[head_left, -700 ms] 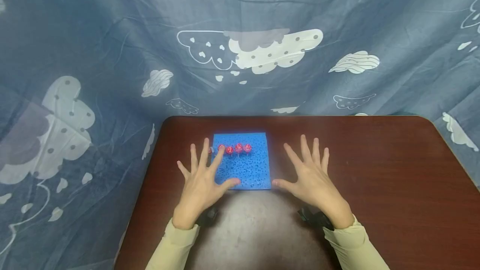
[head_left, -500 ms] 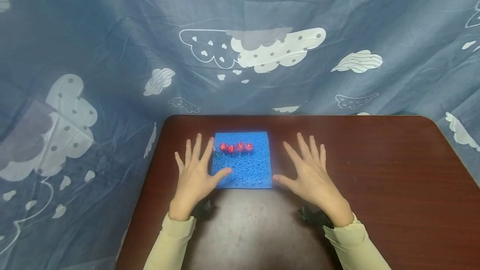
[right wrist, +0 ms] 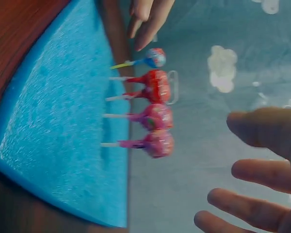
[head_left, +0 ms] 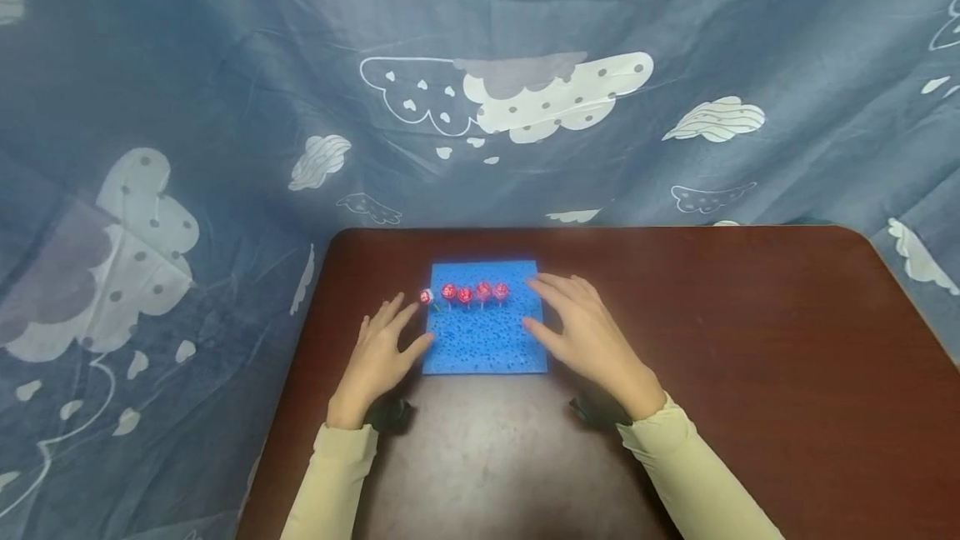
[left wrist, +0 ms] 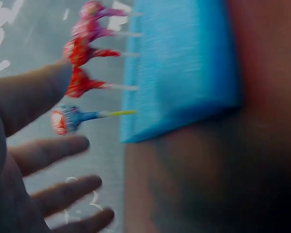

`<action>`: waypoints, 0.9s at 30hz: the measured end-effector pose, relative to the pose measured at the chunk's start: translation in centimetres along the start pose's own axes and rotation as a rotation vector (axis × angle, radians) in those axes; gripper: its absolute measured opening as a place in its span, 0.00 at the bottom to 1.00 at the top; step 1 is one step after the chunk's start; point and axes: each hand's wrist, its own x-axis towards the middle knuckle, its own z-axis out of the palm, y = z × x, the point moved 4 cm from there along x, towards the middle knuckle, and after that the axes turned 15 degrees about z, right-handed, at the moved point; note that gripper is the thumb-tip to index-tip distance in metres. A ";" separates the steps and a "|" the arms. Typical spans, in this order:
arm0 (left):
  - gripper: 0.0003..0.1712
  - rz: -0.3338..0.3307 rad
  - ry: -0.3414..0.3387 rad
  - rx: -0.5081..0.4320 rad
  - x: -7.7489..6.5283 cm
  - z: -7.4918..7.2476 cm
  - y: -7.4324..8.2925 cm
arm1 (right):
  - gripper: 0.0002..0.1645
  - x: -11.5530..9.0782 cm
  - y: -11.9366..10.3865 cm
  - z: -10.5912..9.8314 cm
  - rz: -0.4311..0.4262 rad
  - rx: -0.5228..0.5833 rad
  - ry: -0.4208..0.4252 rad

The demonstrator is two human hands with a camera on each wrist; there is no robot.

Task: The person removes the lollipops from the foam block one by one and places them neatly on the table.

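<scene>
Several wrapped lollipops stand in a row on their sticks in a blue foam block (head_left: pixel 483 348). The leftmost, a blue-and-white lollipop (left wrist: pixel 65 120) with a yellow stick, is beside two red lollipops (left wrist: pixel 79 82); two pink lollipops (right wrist: pixel 157 144) end the row at the right. My left hand (head_left: pixel 378 357) hovers at the block's left edge, fingers spread and holding nothing, its fingertips near the blue-and-white lollipop. On the other side my right hand (head_left: pixel 585 336) reaches over the block's right edge with relaxed fingers and nothing in them.
The block lies on a dark brown table (head_left: pixel 750 373), left of its middle and toward the far edge. A blue curtain (head_left: pixel 480 182) with white clouds hangs behind the table and at its left side.
My left hand has drawn left and back from the lollipops, uncovering the leftmost one. My right hand has moved left to the block, its fingers less spread. The lollipops stand as before.
</scene>
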 end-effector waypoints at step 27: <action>0.37 0.077 -0.059 0.035 -0.9 3.2 0.5 | 0.17 4.2 0.3 6.3 0.023 0.082 0.001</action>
